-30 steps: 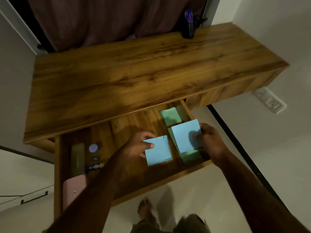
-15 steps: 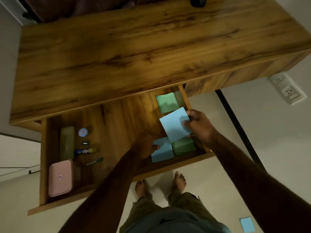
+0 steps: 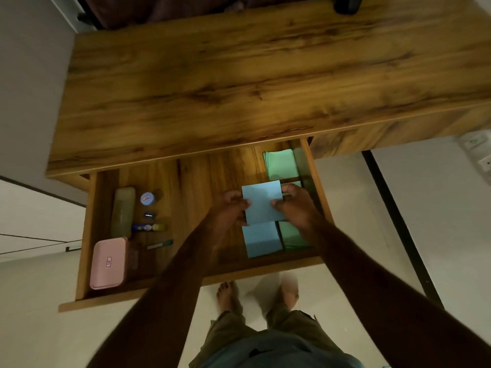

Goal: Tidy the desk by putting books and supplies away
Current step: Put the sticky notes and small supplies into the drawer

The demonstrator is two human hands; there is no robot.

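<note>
Open drawer (image 3: pixel 313 171), right end: left hand (image 3: pixel 230 208) and right hand (image 3: pixel 295 205) both pinch blue pad (image 3: pixel 263 201) above another blue pad (image 3: pixel 261 239).

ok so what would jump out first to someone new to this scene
The left hand and the right hand hold a blue paper stack over the right end of the open drawer, above a second blue stack and green stacks. A pink case lies in the drawer's front left corner.

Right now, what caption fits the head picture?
Left hand and right hand hold blue paper over the open drawer.
</note>
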